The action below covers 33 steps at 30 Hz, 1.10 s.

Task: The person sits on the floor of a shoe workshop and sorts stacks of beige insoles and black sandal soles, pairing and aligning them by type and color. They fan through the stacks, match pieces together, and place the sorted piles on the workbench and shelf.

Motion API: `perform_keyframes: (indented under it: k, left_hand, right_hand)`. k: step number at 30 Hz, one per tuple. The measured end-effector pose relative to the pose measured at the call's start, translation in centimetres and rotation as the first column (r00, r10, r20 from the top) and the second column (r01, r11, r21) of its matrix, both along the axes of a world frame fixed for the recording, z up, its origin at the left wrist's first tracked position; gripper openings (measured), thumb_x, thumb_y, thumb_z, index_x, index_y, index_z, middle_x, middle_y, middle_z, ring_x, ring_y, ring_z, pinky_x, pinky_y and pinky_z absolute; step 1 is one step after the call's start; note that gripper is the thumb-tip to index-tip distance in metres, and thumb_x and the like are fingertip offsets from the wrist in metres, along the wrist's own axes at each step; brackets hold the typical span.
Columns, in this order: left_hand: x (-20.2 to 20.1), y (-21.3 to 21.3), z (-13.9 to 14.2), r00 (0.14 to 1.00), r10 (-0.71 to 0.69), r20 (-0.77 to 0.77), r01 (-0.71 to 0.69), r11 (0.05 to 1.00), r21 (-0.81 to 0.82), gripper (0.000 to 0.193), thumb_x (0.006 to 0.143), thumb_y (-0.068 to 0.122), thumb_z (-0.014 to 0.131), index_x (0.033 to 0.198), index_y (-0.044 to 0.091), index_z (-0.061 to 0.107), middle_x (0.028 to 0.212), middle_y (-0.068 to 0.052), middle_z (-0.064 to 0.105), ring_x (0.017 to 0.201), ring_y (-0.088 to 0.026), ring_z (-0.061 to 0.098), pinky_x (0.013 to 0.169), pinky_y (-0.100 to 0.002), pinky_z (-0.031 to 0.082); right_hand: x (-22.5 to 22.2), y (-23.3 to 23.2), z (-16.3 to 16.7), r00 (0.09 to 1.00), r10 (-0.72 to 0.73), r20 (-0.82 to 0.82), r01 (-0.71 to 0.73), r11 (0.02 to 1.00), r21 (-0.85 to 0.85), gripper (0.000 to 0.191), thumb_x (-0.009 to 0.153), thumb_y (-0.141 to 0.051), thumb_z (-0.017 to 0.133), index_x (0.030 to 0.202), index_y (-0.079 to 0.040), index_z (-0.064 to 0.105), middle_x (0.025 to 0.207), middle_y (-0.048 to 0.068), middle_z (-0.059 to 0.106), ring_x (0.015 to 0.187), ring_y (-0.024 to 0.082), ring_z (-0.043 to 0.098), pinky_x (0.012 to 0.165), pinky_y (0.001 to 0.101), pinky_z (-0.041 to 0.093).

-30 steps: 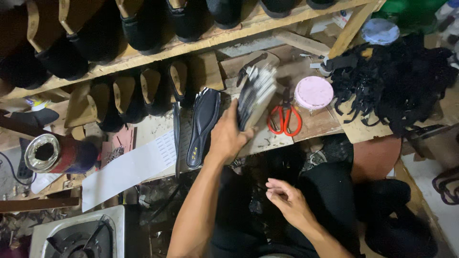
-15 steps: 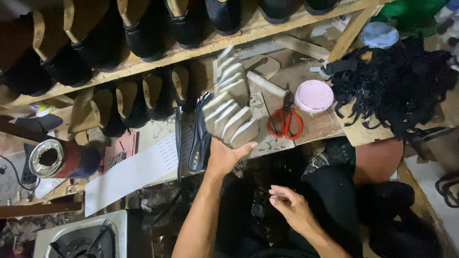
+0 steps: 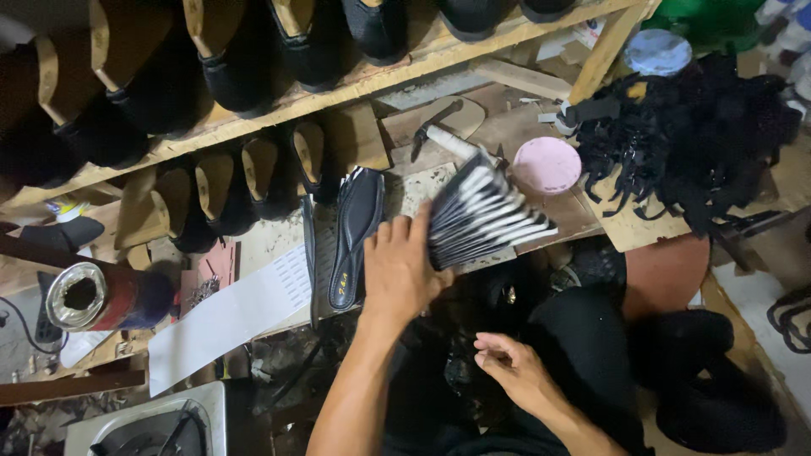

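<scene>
My left hand [image 3: 401, 274]: fingers clamped on fanned insoles [image 3: 488, 213], spread for counting | right hand [image 3: 511, 367]: fingers loosely curled, empty, in lap | sole [image 3: 356, 232] on bench [image 3: 629, 228]

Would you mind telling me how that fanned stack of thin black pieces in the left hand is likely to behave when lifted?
The stack would probably slide apart easily: its thin pieces are already fanned out. Each looks flat and thin, so likely light and somewhat bendy. The left hand holds only one end, so the free ends may droop or scatter.
</scene>
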<state>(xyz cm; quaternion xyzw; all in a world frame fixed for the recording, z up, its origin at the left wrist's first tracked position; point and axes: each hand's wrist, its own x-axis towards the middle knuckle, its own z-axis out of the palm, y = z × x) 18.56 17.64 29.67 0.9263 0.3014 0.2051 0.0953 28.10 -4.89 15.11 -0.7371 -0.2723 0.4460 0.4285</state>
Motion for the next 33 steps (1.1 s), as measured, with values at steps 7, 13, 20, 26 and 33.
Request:
perform_keyframes:
  k: [7,13,20,26,33]
  left_hand:
    - [2.8,-0.8,-1.4,0.990,0.004,-0.141,-0.007,1.000,-0.022,0.099,0.059,0.043,0.091,0.141,0.005,0.050,0.112,-0.014,0.062,0.106,-0.035,0.059,0.089,-0.053,0.045]
    - [1.3,-1.1,-1.4,0.996,-0.081,0.045,0.090,0.958,-0.271,0.097,0.063,0.040,0.091,0.143,0.005,0.049,0.122,-0.017,0.066,0.116,-0.036,0.061,0.097,-0.053,0.046]
    - [-0.5,-8.8,-5.3,0.825,0.068,0.561,0.536,0.221,-0.815,0.098,0.067,0.040,0.087,0.146,-0.003,0.048,0.134,-0.012,0.064,0.124,-0.023,0.060,0.108,-0.036,0.048]
    - [-0.5,-13.2,-8.5,0.703,0.303,0.644,0.659,0.064,-0.750,0.098,0.071,0.047,0.085,0.146,-0.003,0.046,0.135,-0.011,0.063,0.125,-0.023,0.060,0.108,-0.036,0.048]
    - [-1.4,-16.7,-13.0,0.945,0.066,0.319,0.322,-0.041,-0.946,0.069,0.082,0.033,0.088,0.121,-0.013,0.056,0.100,-0.026,0.057,0.088,-0.035,0.056,0.078,-0.045,0.047]
  right_hand:
    - [-0.7,-0.4,0.3,1.000,0.030,-0.007,-0.030,0.997,-0.071,0.047,0.089,-0.028,0.071,0.132,-0.012,0.066,0.121,0.003,0.078,0.109,0.013,0.073,0.091,0.0310,0.059]
    - [-0.1,-1.7,0.4,0.997,-0.072,-0.034,0.075,0.990,0.117,0.047,0.088,-0.024,0.071,0.132,-0.007,0.067,0.119,0.009,0.078,0.107,0.019,0.074,0.092,0.0348,0.058]
    - [0.3,-2.4,4.8,0.983,-0.177,-0.054,0.164,0.701,0.694,0.082,0.099,-0.034,0.057,0.161,0.002,0.018,0.163,0.022,0.033,0.148,0.029,0.036,0.119,0.0404,0.029]
    - [0.2,-2.6,8.4,0.989,-0.091,0.114,0.002,0.790,0.614,0.098,0.100,-0.054,0.048,0.163,0.004,0.001,0.171,0.023,0.015,0.158,0.034,0.017,0.125,0.0430,0.016]
    - [2.4,-3.4,8.6,0.931,-0.216,0.295,-0.039,0.743,0.668,0.095,0.106,-0.062,0.033,0.164,0.007,0.003,0.174,0.025,0.011,0.163,0.036,0.012,0.131,0.0427,0.011]
